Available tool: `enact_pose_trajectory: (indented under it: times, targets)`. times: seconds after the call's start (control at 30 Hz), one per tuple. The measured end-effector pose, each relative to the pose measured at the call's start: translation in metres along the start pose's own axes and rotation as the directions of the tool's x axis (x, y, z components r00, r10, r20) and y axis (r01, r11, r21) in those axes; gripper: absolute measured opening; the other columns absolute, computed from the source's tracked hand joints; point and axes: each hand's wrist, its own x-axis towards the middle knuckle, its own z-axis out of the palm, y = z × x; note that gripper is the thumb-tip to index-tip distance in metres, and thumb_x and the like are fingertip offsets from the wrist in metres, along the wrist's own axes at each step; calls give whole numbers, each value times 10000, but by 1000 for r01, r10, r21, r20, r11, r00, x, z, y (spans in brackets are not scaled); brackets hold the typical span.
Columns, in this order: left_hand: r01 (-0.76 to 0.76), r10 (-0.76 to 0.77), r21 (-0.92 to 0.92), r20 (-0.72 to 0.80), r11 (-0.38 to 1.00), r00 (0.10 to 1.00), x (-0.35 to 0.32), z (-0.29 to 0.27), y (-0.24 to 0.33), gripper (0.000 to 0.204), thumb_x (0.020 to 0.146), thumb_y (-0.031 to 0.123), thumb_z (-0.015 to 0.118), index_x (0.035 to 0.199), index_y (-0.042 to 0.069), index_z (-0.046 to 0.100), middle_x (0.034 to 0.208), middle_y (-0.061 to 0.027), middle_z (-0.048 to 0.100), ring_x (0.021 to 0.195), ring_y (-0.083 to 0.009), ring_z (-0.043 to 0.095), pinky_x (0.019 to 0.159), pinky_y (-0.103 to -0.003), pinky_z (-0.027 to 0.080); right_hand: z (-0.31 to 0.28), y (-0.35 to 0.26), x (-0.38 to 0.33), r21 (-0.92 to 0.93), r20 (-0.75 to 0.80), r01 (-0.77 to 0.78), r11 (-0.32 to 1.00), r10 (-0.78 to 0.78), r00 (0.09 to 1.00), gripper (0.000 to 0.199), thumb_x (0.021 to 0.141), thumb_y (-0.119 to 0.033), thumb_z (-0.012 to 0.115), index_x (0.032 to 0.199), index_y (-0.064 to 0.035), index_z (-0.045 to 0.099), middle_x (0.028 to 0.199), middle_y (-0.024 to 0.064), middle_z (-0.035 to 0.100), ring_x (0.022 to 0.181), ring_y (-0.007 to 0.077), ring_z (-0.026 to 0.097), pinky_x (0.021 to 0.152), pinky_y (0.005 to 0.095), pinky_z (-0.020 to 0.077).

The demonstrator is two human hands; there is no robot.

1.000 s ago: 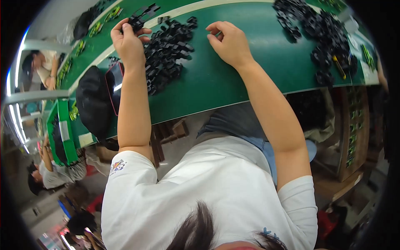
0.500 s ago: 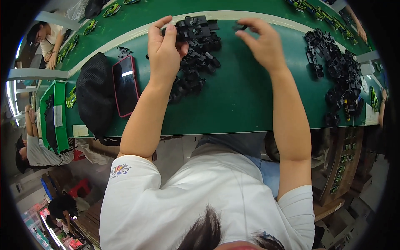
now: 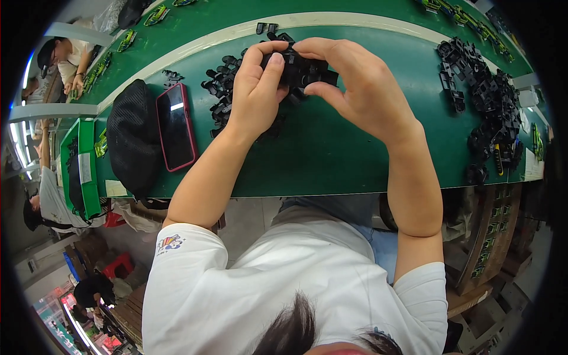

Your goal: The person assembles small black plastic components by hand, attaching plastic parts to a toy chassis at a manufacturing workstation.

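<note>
A black moulded plastic part (image 3: 305,70) is between my two hands, above the green worktop. My left hand (image 3: 255,89) is closed round its left side, with the thumb along the top. From the right, my right hand (image 3: 364,83) curves over it, index finger on its upper edge and thumb against the lower side. My fingers hide much of the part, and any small piece in the right hand cannot be made out. Behind and left of the left hand lies a loose pile of similar black parts (image 3: 222,86); two small black pieces (image 3: 267,28) lie beyond, by the pale rail.
A red-cased phone (image 3: 177,127) and a black mesh bag (image 3: 135,136) lie at left, beside a green bin (image 3: 87,171). Another heap of black parts (image 3: 473,89) and a yellow-handled tool (image 3: 498,158) are at right. Co-workers sit at far left, one person (image 3: 80,53) handling green-yellow pieces.
My right hand has moved left and nearer to meet the left hand at the part. My left hand has come slightly right and nearer with the black part, uncovering more of the pile.
</note>
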Motion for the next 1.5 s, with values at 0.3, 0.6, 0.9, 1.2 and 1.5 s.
enact_pose_trajectory:
  times: [0.3, 0.6, 0.9, 1.2, 1.5]
  targets:
    - [95, -77, -194, 95, 976, 992, 3, -11, 4, 234, 979, 191, 433, 1130, 45, 536, 804, -22, 581, 566, -54, 458, 469, -189, 327, 2, 1, -1, 108, -35, -46, 993, 50, 998, 462, 668, -106, 773, 1105, -105, 622, 1010, 88, 646, 942, 281, 602, 777, 363, 508]
    - [-81, 70, -180, -67, 980, 995, -1, -2, 1, 232, 1006, 206, 423, 1176, 54, 465, 786, -8, 544, 551, -57, 429, 495, -188, 349, 14, 23, -2, 625, -90, -385, 679, 552, 829, 424, 773, -266, 781, 1095, -33, 634, 999, 62, 639, 949, 160, 603, 779, 284, 504]
    - [-181, 181, 6, -30, 984, 983, -9, 4, -2, 251, 1008, 205, 416, 1211, 59, 441, 829, -34, 564, 578, -65, 457, 509, -173, 354, 13, 17, -2, 508, 170, -681, 527, 714, 679, 402, 769, -275, 784, 960, 50, 642, 747, 40, 634, 664, 95, 588, 602, 217, 470]
    - [-82, 78, -74, -52, 994, 996, -11, 7, 3, 233, 984, 138, 465, 1183, 26, 421, 779, -34, 553, 558, -54, 471, 481, -194, 377, 20, 21, -3, 513, 118, -659, 550, 715, 689, 396, 763, -248, 776, 951, 74, 646, 724, 61, 635, 625, 101, 585, 568, 232, 468]
    - [-106, 67, 297, 138, 949, 988, -2, -5, -5, 511, 764, 36, 742, 1214, -23, 508, 1106, -101, 570, 966, -118, 592, 755, -253, 516, 12, 36, -5, 601, 182, -686, 409, 766, 616, 302, 777, -185, 746, 925, 57, 644, 761, 61, 642, 663, 100, 557, 583, 247, 460]
